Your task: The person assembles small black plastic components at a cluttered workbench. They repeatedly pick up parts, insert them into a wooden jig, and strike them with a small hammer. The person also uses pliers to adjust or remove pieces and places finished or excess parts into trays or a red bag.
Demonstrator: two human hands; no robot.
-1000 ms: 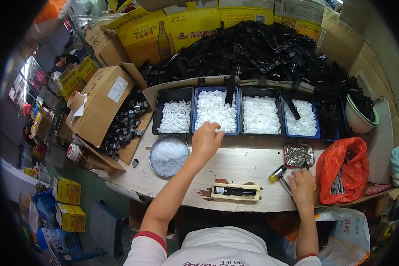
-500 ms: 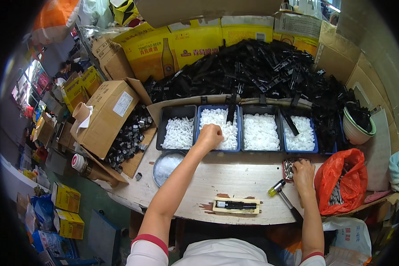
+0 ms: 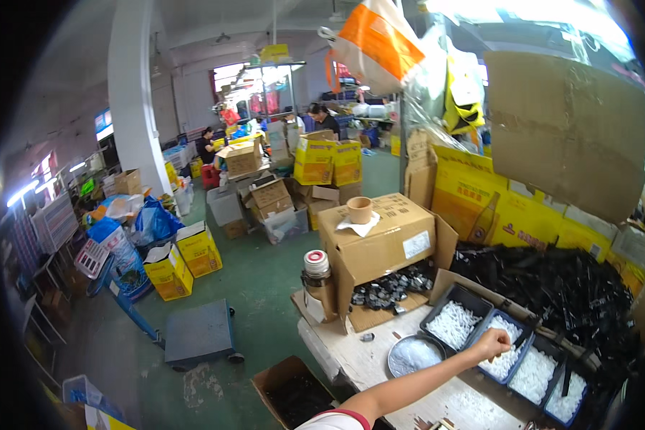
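Note:
My left hand (image 3: 493, 345) reaches over a blue bin (image 3: 504, 378) of small white plastic parts (image 3: 500, 364). Its fingers are drawn together in a pinch; whatever they hold is too small to make out. A black bin (image 3: 448, 295) with white parts stands on one side of it, and more bins of white parts (image 3: 532, 376) stand on the other. Below the forearm's far side is a round metal dish (image 3: 392, 360) with pale, fine contents. A long black plastic piece (image 3: 527, 332) lies at the blue bin's edge. My right hand is out of the picture.
A large heap of black plastic parts (image 3: 545, 279) lies behind the bins. An open carton (image 3: 380, 247) of small dark parts stands left of them, beside a flask (image 3: 317, 276). A flat trolley (image 3: 201, 335) is on the floor; two people sit far off among cartons.
The view has swung left and up, bringing in the workshop floor. The right hand and the table's right part have left the picture. My left hand stays at the blue bin.

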